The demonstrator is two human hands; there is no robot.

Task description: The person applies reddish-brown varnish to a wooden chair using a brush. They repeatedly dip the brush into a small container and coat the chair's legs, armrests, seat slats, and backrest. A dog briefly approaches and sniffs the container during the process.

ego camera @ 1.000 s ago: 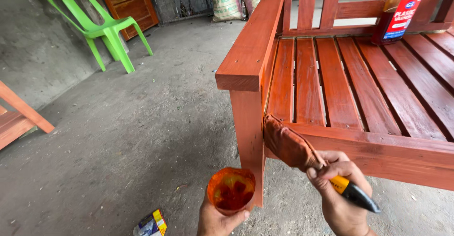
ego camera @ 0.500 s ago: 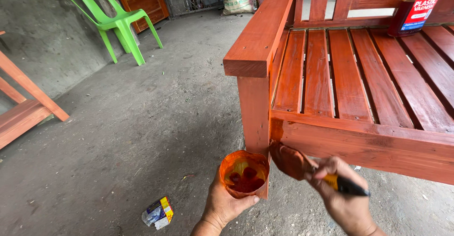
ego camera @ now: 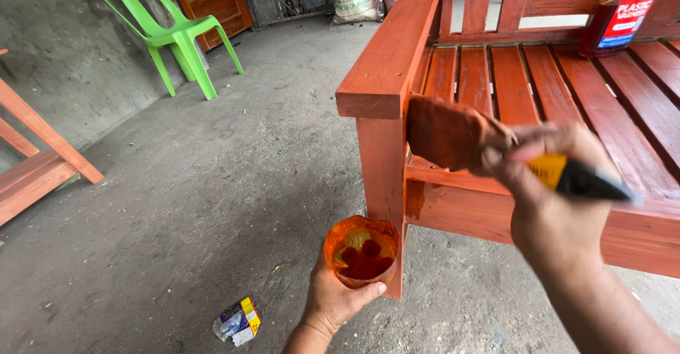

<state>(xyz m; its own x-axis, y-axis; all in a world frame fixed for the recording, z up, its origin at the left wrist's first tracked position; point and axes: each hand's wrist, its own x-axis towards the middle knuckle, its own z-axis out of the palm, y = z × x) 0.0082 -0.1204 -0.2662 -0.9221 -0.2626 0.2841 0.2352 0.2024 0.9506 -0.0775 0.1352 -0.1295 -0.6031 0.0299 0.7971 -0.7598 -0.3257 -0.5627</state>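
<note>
My right hand [ego camera: 549,205] grips a paintbrush [ego camera: 453,134] with a yellow and black handle. Its wide, stain-soaked bristles press against the inner side of the wooden bench's front leg, just under the armrest [ego camera: 393,49]. My left hand [ego camera: 338,303] holds a small orange plastic cup [ego camera: 361,250] of dark red stain, low beside the bench leg [ego camera: 379,184]. The red-brown slatted bench [ego camera: 496,77] fills the right half of the view.
A can with a red and blue label [ego camera: 623,14] stands on the bench seat at the far right. A green plastic chair [ego camera: 173,31] stands at the back left, a wooden frame [ego camera: 35,163] at left. A crumpled wrapper [ego camera: 237,320] lies on the concrete floor.
My right hand has lifted the brush from beside the cup up to the leg under the armrest. The view has moved closer to the bench; the cup stays low.
</note>
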